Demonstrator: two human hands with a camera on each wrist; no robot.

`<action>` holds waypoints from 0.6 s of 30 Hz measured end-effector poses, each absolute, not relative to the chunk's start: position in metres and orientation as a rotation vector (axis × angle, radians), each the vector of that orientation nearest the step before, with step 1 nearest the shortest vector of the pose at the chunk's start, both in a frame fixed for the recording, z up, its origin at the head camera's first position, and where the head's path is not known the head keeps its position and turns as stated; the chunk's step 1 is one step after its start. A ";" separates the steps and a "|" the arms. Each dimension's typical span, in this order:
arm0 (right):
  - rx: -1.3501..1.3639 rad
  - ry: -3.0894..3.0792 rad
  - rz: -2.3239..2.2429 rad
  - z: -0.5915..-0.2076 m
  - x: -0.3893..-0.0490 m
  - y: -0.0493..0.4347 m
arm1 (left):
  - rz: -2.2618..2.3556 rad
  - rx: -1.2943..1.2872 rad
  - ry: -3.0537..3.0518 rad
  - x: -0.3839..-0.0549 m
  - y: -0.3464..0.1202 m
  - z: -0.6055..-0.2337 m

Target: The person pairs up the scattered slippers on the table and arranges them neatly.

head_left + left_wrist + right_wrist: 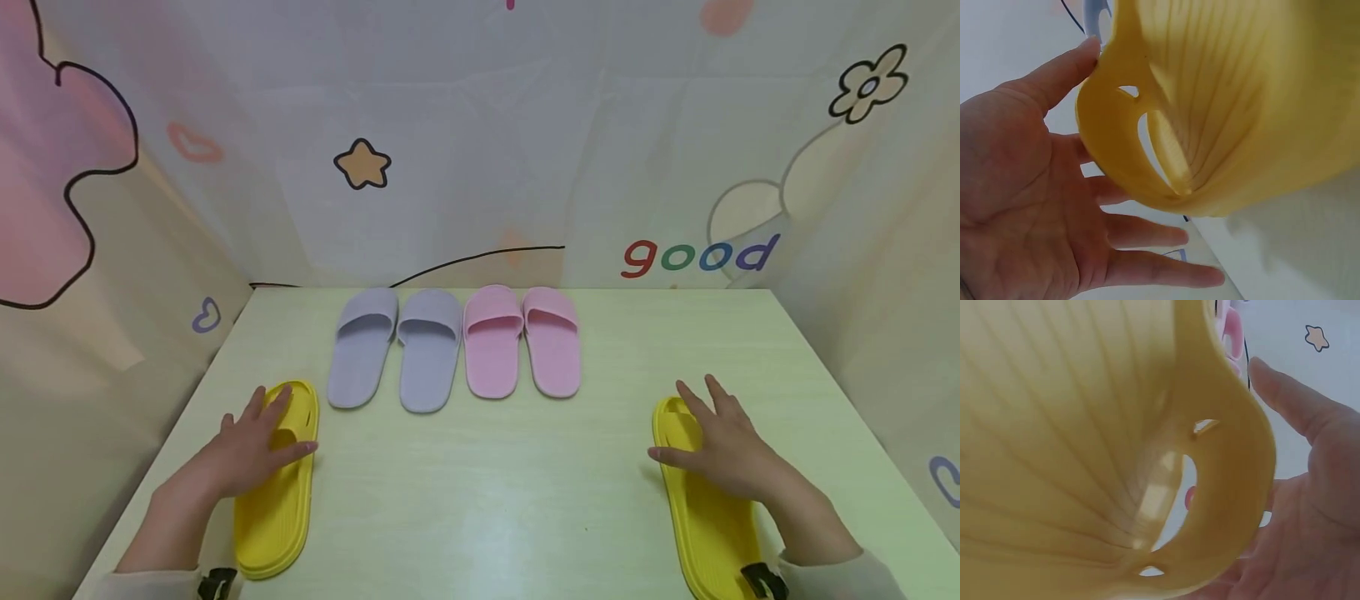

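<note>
On the left of the table lies a yellow slipper (273, 533), its toe end pointing away from me. Over its strap my left hand (251, 454) is spread with fingers extended. The left wrist view shows the thumb (1063, 72) beside the strap's edge, and whether it touches is hard to tell. A second yellow slipper (708, 533) lies on the right, tilted slightly leftward at its toe. My right hand (731, 450) hovers at its strap, fingers and thumb apart. In the right wrist view some fingers are hidden behind the strap (1235, 481).
Along the table's back edge stand two lilac slippers (362, 358) and, right of them, two pink slippers (491, 358), side by side. A printed cloth (465, 167) hangs behind and at both sides of the pale table (487, 500).
</note>
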State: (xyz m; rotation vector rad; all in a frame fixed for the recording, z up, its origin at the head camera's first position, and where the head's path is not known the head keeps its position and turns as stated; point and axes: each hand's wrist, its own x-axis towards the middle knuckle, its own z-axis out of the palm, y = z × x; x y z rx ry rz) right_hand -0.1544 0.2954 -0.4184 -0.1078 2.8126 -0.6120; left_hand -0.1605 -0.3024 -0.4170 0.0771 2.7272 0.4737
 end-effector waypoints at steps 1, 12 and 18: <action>-0.113 2.804 -0.620 -0.419 -0.154 0.296 | 0.476 0.077 2.712 -0.161 -0.302 -0.418; -0.129 2.701 -0.616 -0.424 -0.149 0.302 | 0.516 0.102 2.649 -0.158 -0.302 -0.425; -0.096 2.627 -0.625 -0.422 -0.145 0.308 | 0.527 0.143 2.655 -0.158 -0.302 -0.425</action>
